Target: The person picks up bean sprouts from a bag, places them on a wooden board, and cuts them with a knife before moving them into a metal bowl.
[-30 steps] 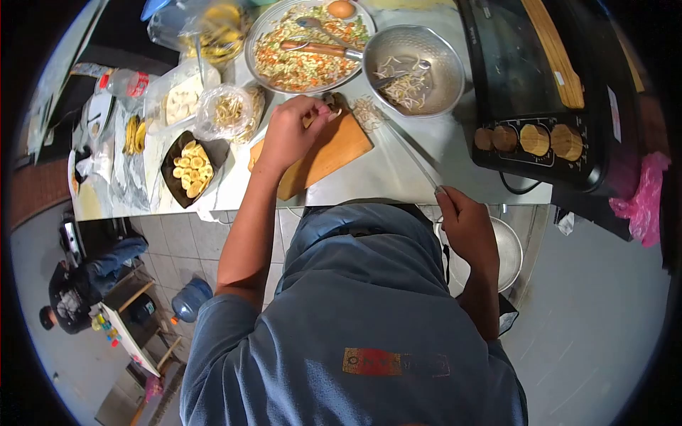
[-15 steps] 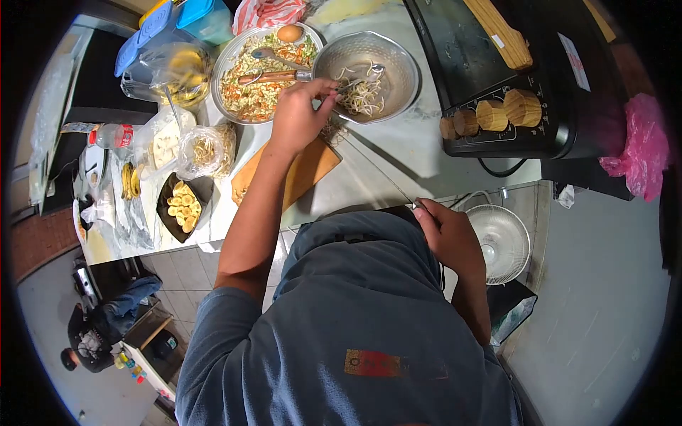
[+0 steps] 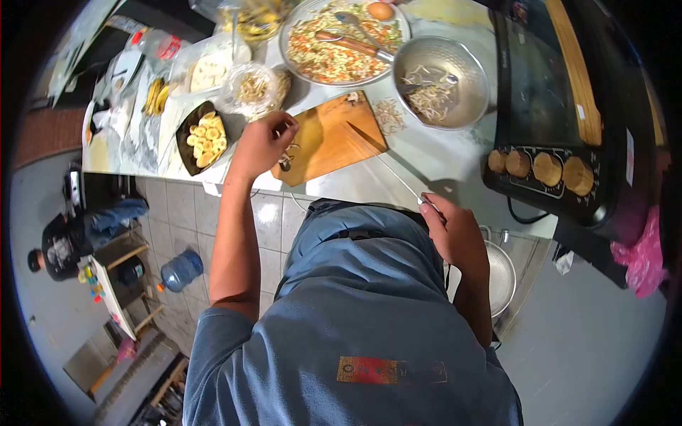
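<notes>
My left hand [image 3: 264, 147] hovers by the left edge of the wooden cutting board [image 3: 330, 153], fingers loosely curled and nothing visible in them. Small bits of sprouts lie on the board below it, and a plastic bag of bean sprouts [image 3: 252, 89] is just beyond. My right hand [image 3: 451, 231] grips a knife [image 3: 401, 179] by its handle at the counter's front edge, the thin blade pointing toward the board. A metal bowl [image 3: 469, 82] behind the board holds bean sprouts [image 3: 430, 96] and a spoon. Loose sprout trimmings [image 3: 389, 117] lie beside the board.
A tray of chopped vegetables [image 3: 341, 53] bears an egg [image 3: 381, 11] and a wooden-handled utensil. Sliced bananas fill a dark dish [image 3: 181, 145] at left. A black oven [image 3: 547, 106] stands right, a strainer [image 3: 501, 280] below. Another person [image 3: 67, 241] is far left.
My left hand has left the sprouts in the metal bowl and moved back to the board's left side. My right hand still holds the knife. The view has shifted.
</notes>
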Demonstrator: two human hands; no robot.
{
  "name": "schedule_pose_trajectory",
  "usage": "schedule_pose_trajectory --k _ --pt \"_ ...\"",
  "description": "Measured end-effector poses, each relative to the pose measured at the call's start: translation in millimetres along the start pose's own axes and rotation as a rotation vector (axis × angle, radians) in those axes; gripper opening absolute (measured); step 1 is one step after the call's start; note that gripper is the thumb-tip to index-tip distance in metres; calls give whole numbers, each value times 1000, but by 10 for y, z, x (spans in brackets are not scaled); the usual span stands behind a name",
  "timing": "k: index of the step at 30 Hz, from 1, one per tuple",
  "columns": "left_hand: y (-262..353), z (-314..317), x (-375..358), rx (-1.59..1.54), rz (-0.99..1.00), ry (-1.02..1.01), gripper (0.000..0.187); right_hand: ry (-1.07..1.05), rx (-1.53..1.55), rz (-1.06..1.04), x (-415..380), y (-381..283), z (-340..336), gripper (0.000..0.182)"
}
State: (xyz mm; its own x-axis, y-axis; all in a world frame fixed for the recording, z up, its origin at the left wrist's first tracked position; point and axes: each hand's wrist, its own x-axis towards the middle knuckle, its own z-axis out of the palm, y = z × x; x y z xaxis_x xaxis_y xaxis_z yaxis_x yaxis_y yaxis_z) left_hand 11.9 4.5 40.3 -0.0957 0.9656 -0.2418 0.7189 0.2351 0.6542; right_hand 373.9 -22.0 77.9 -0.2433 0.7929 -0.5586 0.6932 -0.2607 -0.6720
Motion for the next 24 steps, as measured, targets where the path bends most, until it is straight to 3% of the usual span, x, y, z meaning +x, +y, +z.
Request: schedule_pose_trajectory --k 1,6,14,24 --pt "-27 22 -82 26 -65 -4 17 -19 -10 -12 35 -11 12 33" --pt "-527 227 -303 172 10 280 18 -55 -42 -121 174 8 35 38" --pt "-572 270 -389 145 -31 290 16 -76 -67 -68 239 -168 28 35" --pt "-555 252 -338 269 116 328 14 -55 -110 -46 186 -173 24 36"
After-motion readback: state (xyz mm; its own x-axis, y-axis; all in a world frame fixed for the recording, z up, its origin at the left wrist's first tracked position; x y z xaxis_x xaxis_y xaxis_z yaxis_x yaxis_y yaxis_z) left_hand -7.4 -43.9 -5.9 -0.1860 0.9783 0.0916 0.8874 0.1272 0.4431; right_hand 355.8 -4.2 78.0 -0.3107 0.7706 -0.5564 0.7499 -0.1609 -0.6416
